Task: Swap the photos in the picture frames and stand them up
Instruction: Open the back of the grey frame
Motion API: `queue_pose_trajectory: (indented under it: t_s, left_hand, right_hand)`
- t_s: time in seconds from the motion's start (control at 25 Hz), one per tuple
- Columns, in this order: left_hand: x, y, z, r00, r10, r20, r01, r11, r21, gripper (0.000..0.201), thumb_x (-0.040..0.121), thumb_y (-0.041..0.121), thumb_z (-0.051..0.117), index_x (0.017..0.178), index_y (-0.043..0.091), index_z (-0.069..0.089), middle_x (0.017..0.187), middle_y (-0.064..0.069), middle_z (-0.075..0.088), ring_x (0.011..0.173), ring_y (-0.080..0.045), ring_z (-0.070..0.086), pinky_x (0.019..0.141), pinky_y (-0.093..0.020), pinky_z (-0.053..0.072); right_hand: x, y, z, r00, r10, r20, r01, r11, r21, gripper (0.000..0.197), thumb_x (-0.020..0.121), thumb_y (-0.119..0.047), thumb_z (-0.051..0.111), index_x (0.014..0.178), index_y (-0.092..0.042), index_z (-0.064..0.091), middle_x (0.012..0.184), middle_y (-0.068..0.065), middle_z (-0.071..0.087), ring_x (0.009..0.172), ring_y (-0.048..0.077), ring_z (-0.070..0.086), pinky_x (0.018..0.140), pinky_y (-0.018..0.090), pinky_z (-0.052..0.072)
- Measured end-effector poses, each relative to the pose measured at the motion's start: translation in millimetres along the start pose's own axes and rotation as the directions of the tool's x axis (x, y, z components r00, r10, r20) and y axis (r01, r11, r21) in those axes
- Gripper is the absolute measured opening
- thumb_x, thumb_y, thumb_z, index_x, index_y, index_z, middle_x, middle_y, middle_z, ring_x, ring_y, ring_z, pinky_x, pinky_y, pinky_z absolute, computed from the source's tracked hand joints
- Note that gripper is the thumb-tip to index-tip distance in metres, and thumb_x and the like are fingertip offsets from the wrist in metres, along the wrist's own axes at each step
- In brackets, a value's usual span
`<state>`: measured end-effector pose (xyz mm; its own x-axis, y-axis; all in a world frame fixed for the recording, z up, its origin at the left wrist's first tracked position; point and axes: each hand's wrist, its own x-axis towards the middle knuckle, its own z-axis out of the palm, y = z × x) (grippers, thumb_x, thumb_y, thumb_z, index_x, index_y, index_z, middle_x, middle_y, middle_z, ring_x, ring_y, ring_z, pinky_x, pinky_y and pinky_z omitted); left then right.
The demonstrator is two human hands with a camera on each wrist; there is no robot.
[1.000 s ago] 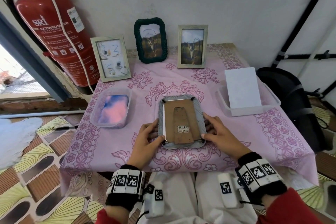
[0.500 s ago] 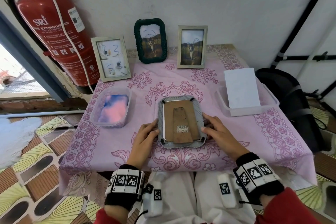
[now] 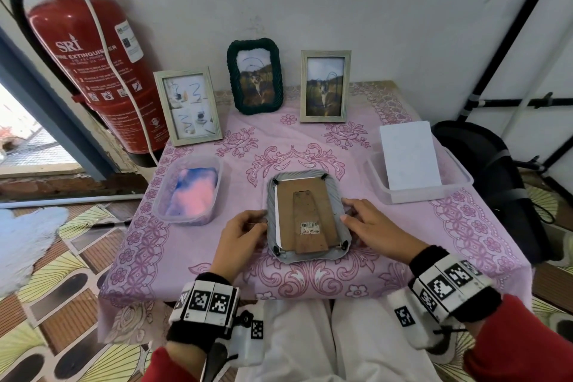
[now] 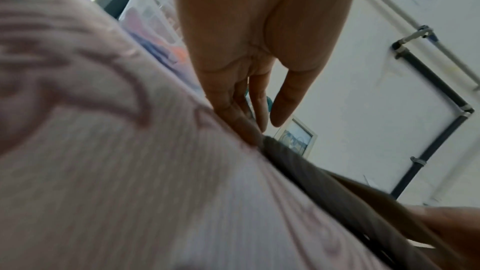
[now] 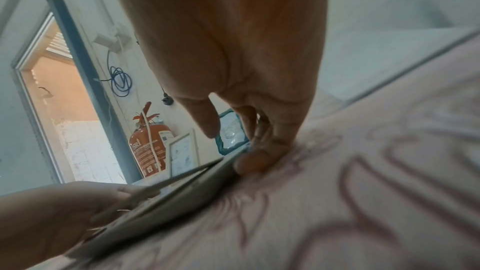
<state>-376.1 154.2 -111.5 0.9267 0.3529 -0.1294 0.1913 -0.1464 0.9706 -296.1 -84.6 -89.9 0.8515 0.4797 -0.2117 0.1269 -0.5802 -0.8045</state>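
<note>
A grey picture frame (image 3: pixel 310 205) lies face down in the middle of the pink tablecloth (image 3: pixel 310 146), brown backing board and stand flap up. My left hand (image 3: pixel 245 229) rests at its left edge; in the left wrist view its straight fingertips (image 4: pixel 249 132) touch the frame's dark rim (image 4: pixel 298 163). My right hand (image 3: pixel 369 223) rests at the right edge, fingertips (image 5: pixel 257 159) pressed into the cloth against the frame (image 5: pixel 182 192), thumb over the rim. Three frames stand at the back: a pale one (image 3: pixel 187 105), a green rope one (image 3: pixel 255 76) and another pale one (image 3: pixel 325 86).
A clear tub (image 3: pixel 217 164) with a pink and blue cloth sits left of the frame. On the right a clear tub (image 3: pixel 418 195) holds white sheets. A red fire extinguisher (image 3: pixel 93 65) stands at the back left, a black bag (image 3: pixel 483 170) beside the table's right edge.
My left thumb has come off the frame's lower left corner and the hand now sits along the left edge. The right hand has shifted slightly. The frame has stayed flat.
</note>
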Motion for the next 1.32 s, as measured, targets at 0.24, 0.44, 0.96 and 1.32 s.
queue_pose_trajectory:
  t_s: [0.24,0.44,0.96,1.32]
  left_hand:
    - [43.0,28.3,-7.4,0.997,0.072,0.005,-0.072,0.987,0.141,0.028,0.087,-0.005,0.051,0.112,0.004,0.059,0.088,-0.007,0.058,0.068,-0.011,0.051,0.051,-0.013,0.045]
    - [81.6,29.9,9.7,0.999,-0.053,-0.011,0.054,0.991,0.124,0.034,0.086,0.001,0.058,0.120,0.000,0.056,0.082,-0.009,0.056,0.077,-0.024,0.054,0.078,-0.042,0.054]
    - [107.3,23.7,11.1,0.995,-0.091,0.029,0.084,0.979,0.187,0.018,0.080,0.018,0.072,0.073,0.018,0.056,0.064,-0.004,0.053,0.053,-0.015,0.052,0.035,-0.015,0.042]
    - [108.3,17.9,9.7,0.997,-0.083,0.002,0.082,0.987,0.138,0.014,0.079,0.015,0.073,0.072,0.019,0.062,0.059,-0.003,0.053,0.039,-0.003,0.050,0.036,-0.014,0.042]
  right_hand:
    - [37.5,-20.4,-19.4,0.998,0.037,-0.049,-0.043,0.992,-0.119,0.053,0.094,-0.019,0.049,0.141,-0.005,0.030,0.104,0.017,0.056,0.079,0.022,0.056,0.072,0.035,0.049]
    - [76.9,-27.7,-12.3,0.993,0.003,-0.114,-0.028,0.976,-0.217,0.041,0.091,-0.012,0.053,0.130,-0.001,0.049,0.112,0.017,0.058,0.099,0.022,0.054,0.080,0.023,0.036]
    - [103.7,-4.2,-9.5,0.975,0.050,-0.217,-0.069,0.994,-0.085,0.018,0.085,-0.033,0.064,0.093,-0.018,0.057,0.096,0.001,0.061,0.086,0.018,0.053,0.073,0.025,0.035]
    - [100.8,-3.0,-8.5,0.978,0.006,-0.210,-0.016,0.999,-0.049,0.013,0.086,-0.029,0.062,0.090,-0.018,0.055,0.094,0.010,0.065,0.087,0.025,0.058,0.072,0.027,0.038]
